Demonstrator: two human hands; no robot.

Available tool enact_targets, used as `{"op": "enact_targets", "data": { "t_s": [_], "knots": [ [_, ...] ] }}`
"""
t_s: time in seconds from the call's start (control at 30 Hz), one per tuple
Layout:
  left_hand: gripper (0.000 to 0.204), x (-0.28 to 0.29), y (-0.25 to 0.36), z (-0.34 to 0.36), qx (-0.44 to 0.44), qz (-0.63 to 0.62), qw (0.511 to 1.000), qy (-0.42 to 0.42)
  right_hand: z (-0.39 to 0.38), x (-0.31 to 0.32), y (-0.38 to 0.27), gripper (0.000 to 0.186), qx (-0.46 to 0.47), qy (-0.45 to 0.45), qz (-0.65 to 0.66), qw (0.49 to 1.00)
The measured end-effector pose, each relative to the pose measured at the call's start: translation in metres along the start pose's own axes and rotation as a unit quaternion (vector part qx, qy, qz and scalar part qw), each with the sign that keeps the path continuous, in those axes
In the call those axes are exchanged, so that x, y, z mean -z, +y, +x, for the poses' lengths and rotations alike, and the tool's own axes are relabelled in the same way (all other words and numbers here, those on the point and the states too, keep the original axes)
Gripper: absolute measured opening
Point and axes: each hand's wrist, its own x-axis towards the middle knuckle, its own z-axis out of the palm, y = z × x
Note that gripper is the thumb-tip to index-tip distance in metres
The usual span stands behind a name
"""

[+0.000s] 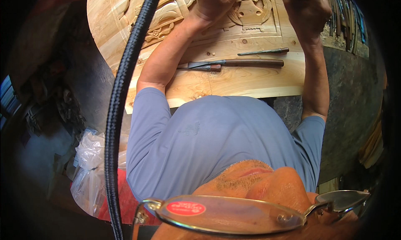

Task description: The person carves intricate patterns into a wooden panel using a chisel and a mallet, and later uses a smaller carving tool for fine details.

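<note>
A large pale wooden board (246, 84) with carved relief lies in front of me. My left hand (215, 6) is over its carved part at the top edge of the view, its fingers curled and partly cut off. My right hand (308, 10) is closed like a fist near the board's right side. What either hand holds, if anything, is out of sight. Between my forearms rest a long wooden-handled chisel (255, 63), a shorter one (211, 67) crossing under its blade, and a slim carving tool (263, 52). A carved round motif (250, 12) shows between my hands.
Several carving tools (346, 22) lie in a row at the far right. A black braided cable (121, 89) hangs across the left of the view. Below left, a clear plastic bag (90, 156) sits by something red (110, 202).
</note>
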Motion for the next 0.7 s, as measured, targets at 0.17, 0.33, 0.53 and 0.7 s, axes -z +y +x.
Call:
{"op": "enact_targets", "data": {
  "t_s": [0.17,0.33,0.53,0.7],
  "knots": [
    [0.02,-0.004,-0.005,-0.003,-0.035,-0.017,0.999,0.019,0.017,0.018,-0.015,0.058,0.131,-0.051,-0.224,0.964],
    [0.022,-0.001,-0.006,-0.009,0.068,-0.035,0.996,-0.041,0.012,0.012,-0.006,0.057,0.097,0.012,-0.11,0.989],
    [0.022,0.0,-0.003,-0.003,0.018,-0.009,1.0,-0.021,0.014,0.009,-0.016,0.058,0.073,0.035,-0.051,0.995],
    [0.021,0.001,0.001,0.009,-0.091,0.042,0.994,0.04,0.009,0.016,0.0,0.057,0.136,-0.051,-0.225,0.963]
  ]
}}
